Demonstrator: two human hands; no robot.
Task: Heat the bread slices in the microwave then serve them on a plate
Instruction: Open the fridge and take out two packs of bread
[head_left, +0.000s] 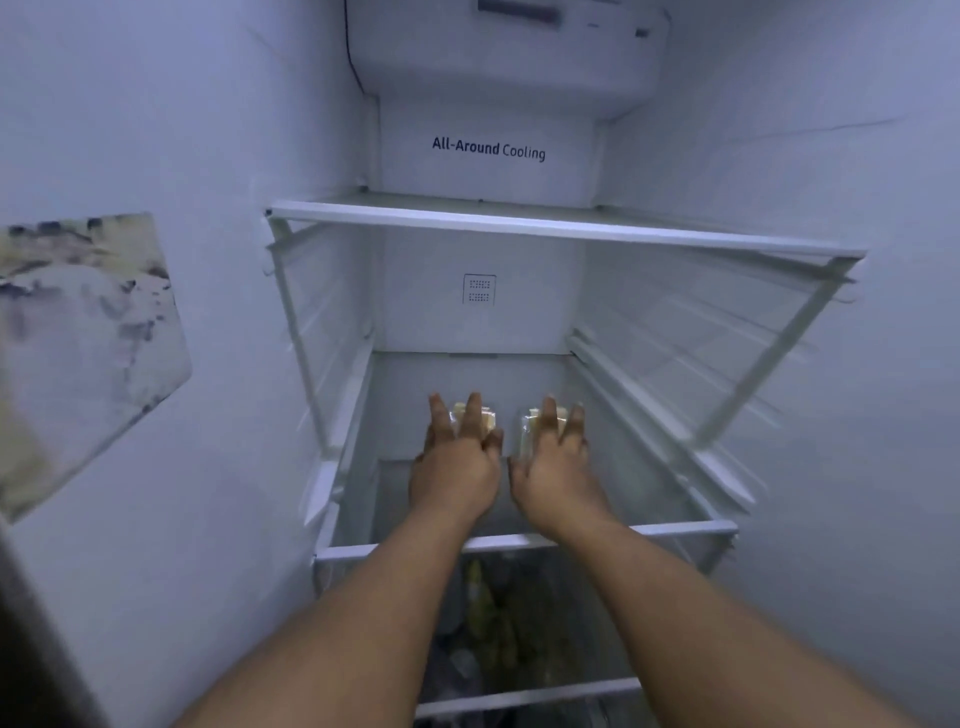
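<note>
I am looking into an open fridge. Two pale bread slices in clear wrapping lie side by side on the middle glass shelf (524, 540). The left bread packet (488, 415) shows between the fingers of my left hand (460, 457). The right bread packet (527, 426) peeks out beside my right hand (556, 462). Both hands reach deep over the shelf with fingers spread above the packets. Whether the palms touch the bread is hidden. No microwave or plate is in view.
An upper glass shelf (566, 228) spans the fridge above my hands. Below the middle shelf a lower compartment holds dim yellowish-green produce (488, 608). White fridge walls close in on both sides. A marbled sheet (88, 332) clings to the left wall.
</note>
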